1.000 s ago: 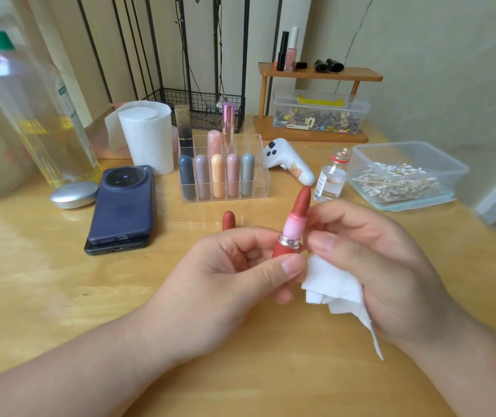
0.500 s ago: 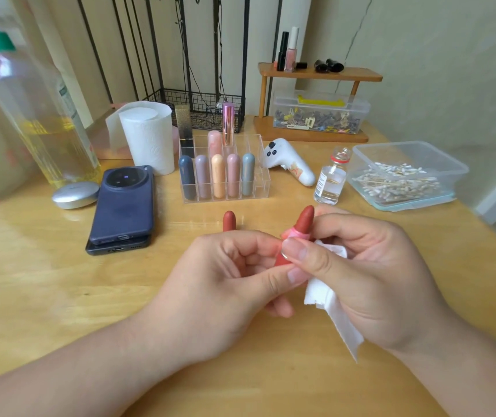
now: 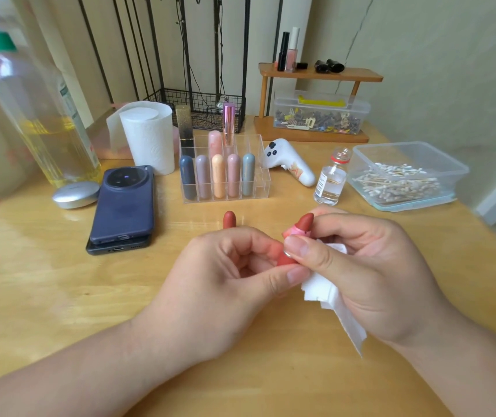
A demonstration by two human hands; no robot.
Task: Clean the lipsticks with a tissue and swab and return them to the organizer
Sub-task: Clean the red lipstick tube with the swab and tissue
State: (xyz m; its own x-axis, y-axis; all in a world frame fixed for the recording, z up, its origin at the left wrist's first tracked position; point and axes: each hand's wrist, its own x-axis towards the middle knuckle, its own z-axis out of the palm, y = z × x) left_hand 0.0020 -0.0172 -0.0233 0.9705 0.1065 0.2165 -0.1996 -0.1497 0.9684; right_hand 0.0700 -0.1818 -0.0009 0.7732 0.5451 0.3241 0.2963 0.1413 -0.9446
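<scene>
My left hand (image 3: 225, 284) grips the red base of an uncapped lipstick (image 3: 302, 225), its brick-red bullet pointing up and away. My right hand (image 3: 370, 266) holds a folded white tissue (image 3: 331, 293) and pinches it around the lipstick's pink collar. The lipstick's red cap (image 3: 229, 219) stands upright on the table just beyond my left hand. Farther back sits the clear acrylic organizer (image 3: 263, 183) with several capped lipsticks in its slots. A plastic tub of cotton swabs (image 3: 406, 179) rests at the right.
Two stacked phones (image 3: 123, 206) and a silver compact (image 3: 75, 194) lie at the left, behind them a big oil bottle (image 3: 45, 115) and a tissue roll (image 3: 147, 136). A small glass vial (image 3: 331, 182) and white handheld device (image 3: 288, 164) stand near the organizer. A wooden shelf (image 3: 319, 75) is at the back.
My right hand has slid the tissue up from below the lipstick onto its pink collar, covering the silver ring. The lipstick has dropped slightly lower in my left hand.
</scene>
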